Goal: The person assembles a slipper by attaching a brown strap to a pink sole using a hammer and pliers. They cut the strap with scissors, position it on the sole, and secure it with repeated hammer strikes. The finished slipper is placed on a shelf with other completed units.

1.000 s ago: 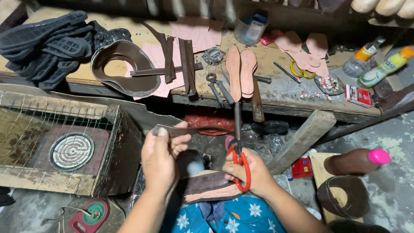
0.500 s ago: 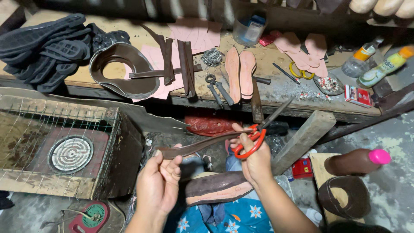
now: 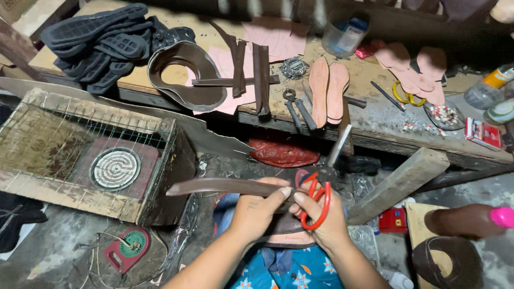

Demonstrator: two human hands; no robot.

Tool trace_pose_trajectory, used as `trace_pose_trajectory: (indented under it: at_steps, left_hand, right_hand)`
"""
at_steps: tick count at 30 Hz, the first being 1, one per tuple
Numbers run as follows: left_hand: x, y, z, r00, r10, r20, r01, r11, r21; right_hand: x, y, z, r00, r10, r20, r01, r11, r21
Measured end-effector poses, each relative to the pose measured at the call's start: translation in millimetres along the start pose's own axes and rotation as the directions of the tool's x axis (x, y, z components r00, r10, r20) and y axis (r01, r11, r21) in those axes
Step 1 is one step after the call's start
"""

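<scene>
- Left hand (image 3: 257,211) pinches a brown leather strip (image 3: 225,186), jutting leftward; right hand (image 3: 321,214) grips red-handled scissors (image 3: 318,200), blades raised.
- Fingertips meet near the blades: a slip could nick them.

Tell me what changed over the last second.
The right hand lowered the red-handled scissors toward the left hand. The brown leather strip now lies level, pointing left, pinched by both hands. The workbench and wire-covered heater box stayed put.
</scene>
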State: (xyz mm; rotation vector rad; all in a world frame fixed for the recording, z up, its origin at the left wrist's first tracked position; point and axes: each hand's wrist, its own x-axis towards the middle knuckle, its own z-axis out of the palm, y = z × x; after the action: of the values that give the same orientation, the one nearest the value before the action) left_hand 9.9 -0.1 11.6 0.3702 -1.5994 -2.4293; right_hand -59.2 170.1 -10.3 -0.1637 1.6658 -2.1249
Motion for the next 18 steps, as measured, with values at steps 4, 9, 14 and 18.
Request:
trace_pose_trajectory:
  at_steps: [4,9,14,18]
  left_hand:
    - [8,11,-2,0.985,-0.068,-0.159,0.064,0.997,-0.033]
    - [12,32,-5,0.974,-0.074,-0.213,0.054,0.994,-0.097]
    - [7,36,-1,0.977,-0.039,-0.208,0.036,0.999,-0.022]
    - [6,33,-1,0.977,-0.039,-0.209,0.032,0.999,-0.036]
  right_hand:
    - [-5,-9,-14,0.96,-0.015,0.279,0.073,0.977,-0.2]
    - [-16,-16,-18,0.917,0.215,0.336,-0.006,0.849,-0.528]
    - [-18,-19,-8,0.934,0.196,0.299,0.039,0.776,-0.629]
    - [-17,-26,-3,0.932,0.216,0.292,0.03,0.755,-0.655]
